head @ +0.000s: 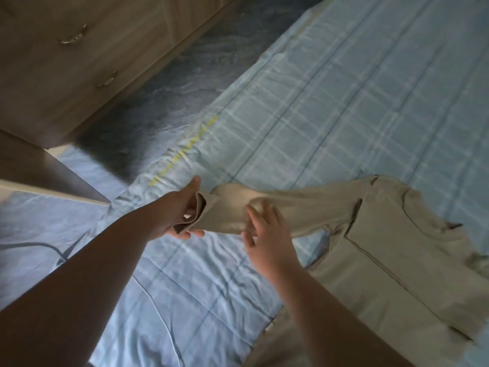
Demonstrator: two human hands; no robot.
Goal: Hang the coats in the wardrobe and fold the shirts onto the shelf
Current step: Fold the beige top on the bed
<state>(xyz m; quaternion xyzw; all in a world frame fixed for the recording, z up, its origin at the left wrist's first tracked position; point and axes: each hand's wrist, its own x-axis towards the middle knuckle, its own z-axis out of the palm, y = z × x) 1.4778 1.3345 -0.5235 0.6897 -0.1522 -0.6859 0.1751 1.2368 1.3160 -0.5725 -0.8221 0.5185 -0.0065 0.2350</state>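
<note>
A beige long-sleeved shirt (391, 250) lies spread on the bed at the right, its body running toward the lower right. One sleeve is stretched out to the left. My left hand (182, 210) grips the cuff end of that sleeve, fingers curled round the folded edge. My right hand (267, 234) rests on the sleeve a little further along, fingers spread and relaxed on the cloth.
The bed carries a light blue checked sheet (344, 107) with a rumpled blue blanket (185, 274) near me. A wooden wardrobe with drawers and metal handles (74, 38) stands at the upper left, dark blue floor (164, 88) between it and the bed. An open wooden door edge (39, 170) juts in at the left.
</note>
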